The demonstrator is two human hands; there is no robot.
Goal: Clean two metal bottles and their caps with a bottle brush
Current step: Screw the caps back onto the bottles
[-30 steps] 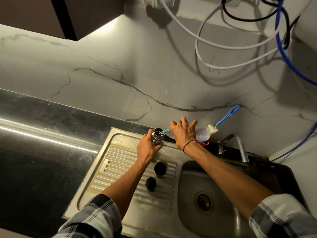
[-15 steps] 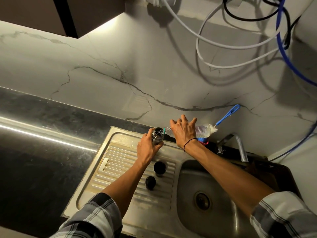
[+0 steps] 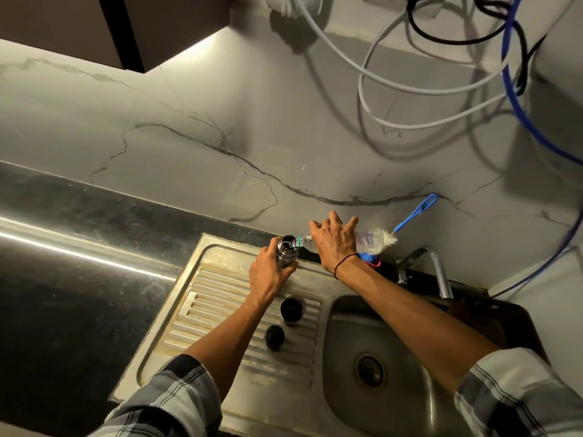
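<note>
Left hand (image 3: 269,272) grip wraps the open metal bottle (image 3: 286,255) upright at drainboard (image 3: 220,310) far edge. Right hand (image 3: 336,242) grip holds tilted plastic bottle (image 3: 367,239), mouth at the metal one's, probably pouring. Two black caps (image 3: 274,337) near; bottle brush (image 3: 410,217) far right.

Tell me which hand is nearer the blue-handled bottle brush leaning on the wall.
Right. The right hand, holding a clear plastic bottle, is just left of the brush; the left hand is farther left.

Left hand (image 3: 272,272) and right hand (image 3: 335,241) gripping
</note>
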